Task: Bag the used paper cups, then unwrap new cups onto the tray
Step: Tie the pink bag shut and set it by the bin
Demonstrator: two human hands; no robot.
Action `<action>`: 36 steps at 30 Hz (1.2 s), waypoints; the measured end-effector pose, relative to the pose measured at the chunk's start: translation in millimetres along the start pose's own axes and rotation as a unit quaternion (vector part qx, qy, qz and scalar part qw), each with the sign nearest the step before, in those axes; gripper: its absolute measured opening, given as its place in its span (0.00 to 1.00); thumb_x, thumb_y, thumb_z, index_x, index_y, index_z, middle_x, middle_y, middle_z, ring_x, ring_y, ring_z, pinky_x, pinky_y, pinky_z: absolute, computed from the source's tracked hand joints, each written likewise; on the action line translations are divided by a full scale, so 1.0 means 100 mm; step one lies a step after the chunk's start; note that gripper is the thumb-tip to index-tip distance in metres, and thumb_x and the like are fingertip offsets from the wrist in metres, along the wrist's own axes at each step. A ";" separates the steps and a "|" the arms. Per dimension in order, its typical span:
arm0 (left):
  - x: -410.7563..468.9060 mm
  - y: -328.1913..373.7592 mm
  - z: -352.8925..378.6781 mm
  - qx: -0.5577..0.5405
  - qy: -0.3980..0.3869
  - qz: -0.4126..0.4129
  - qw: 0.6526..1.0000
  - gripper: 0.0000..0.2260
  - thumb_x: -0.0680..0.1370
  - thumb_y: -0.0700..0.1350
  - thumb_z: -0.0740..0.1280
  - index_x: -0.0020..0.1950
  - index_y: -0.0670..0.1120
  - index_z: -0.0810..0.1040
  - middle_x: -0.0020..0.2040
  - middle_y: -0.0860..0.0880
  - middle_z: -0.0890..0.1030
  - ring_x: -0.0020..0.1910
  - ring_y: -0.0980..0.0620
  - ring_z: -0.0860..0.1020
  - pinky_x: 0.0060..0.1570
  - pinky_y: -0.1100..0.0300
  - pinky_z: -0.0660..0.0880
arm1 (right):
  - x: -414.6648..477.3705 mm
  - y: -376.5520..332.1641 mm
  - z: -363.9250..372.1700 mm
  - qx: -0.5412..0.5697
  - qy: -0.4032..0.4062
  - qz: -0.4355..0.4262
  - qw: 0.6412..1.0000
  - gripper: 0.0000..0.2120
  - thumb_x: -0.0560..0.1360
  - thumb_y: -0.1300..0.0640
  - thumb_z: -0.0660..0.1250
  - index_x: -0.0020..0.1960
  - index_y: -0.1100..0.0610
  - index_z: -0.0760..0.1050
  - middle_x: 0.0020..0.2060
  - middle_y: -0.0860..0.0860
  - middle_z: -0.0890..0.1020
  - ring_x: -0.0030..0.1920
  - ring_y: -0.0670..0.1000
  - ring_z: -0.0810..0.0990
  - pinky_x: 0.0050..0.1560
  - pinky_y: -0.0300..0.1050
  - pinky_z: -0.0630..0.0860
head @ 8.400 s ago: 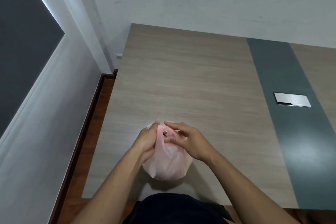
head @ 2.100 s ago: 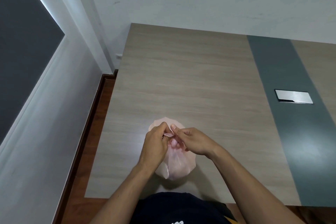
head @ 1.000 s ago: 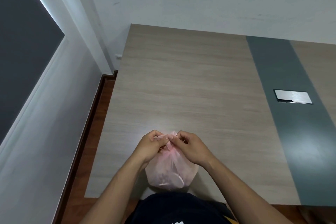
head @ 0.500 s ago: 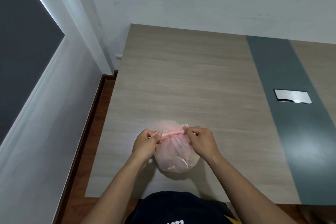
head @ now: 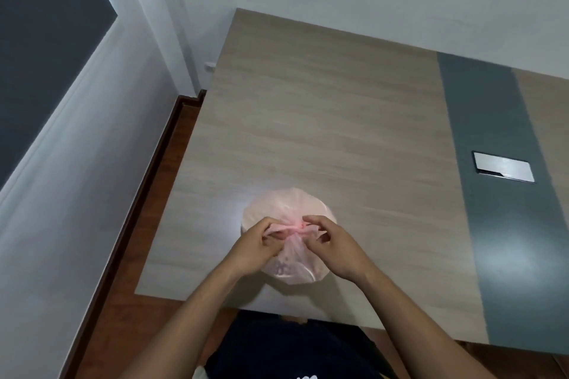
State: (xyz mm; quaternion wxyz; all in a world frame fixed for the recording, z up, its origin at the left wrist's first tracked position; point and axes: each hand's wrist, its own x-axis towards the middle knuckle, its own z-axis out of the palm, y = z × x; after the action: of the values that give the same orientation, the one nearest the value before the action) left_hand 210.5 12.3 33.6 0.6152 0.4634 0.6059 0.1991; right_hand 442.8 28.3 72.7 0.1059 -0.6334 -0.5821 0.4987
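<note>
**Knot cinched on the bag of used cups**

Nearest, the left hand (head: 257,248) and right hand (head: 331,244) meet over the pink bag (head: 289,215), fingers pinched on the twisted ends at its neck. Half a second ago those ends were pulled out wide to each side; now they are drawn in to a tight red knot (head: 297,225). The bag sits near the front edge of the worktop (head: 323,120). Bagging looks nearly finished. Farther right lies a metal plate (head: 503,171); no tray or new cups show.

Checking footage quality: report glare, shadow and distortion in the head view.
Head view: soft glare patch on the grey table strip; bright spot beside the pink bag; faint shadow under the bag and forearms; wide-angle lens bends wall and table edges; hands slightly soft.
</note>
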 end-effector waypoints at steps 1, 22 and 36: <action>-0.02 -0.01 0.06 0.007 -0.010 0.001 1.000 0.16 0.85 0.38 0.73 0.69 0.55 0.83 0.62 0.58 0.87 0.57 0.61 0.87 0.55 0.62 0.84 | -0.01 0.03 0.01 -0.007 -0.006 -0.003 1.000 0.19 0.83 0.53 0.73 0.73 0.45 0.78 0.59 0.39 0.82 0.45 0.29 0.81 0.47 0.24 0.73; -1.47 -0.13 1.32 -0.100 0.208 0.044 0.972 0.10 0.85 0.47 0.75 0.62 0.63 0.88 0.58 0.60 0.89 0.58 0.59 0.87 0.56 0.60 0.83 | -0.77 0.39 -0.23 0.018 -0.163 -0.163 0.973 0.02 0.81 0.53 0.77 0.52 0.46 0.86 0.49 0.45 0.88 0.48 0.47 0.85 0.50 0.44 0.81; -3.31 -0.91 1.93 -0.175 0.496 0.000 0.851 0.10 0.86 0.47 0.73 0.65 0.57 0.91 0.60 0.62 0.86 0.62 0.61 0.84 0.61 0.63 0.81 | -1.67 -0.11 0.85 -0.036 -0.384 -0.265 0.884 0.02 0.81 0.53 0.77 0.53 0.48 0.86 0.50 0.44 0.88 0.51 0.43 0.85 0.51 0.36 0.78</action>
State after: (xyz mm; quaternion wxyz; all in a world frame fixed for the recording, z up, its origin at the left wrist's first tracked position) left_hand 299.3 -363.2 113.8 0.3039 0.1881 0.7856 0.5051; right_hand 401.2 -147.3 124.6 -0.0207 -0.2178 -0.7413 0.6346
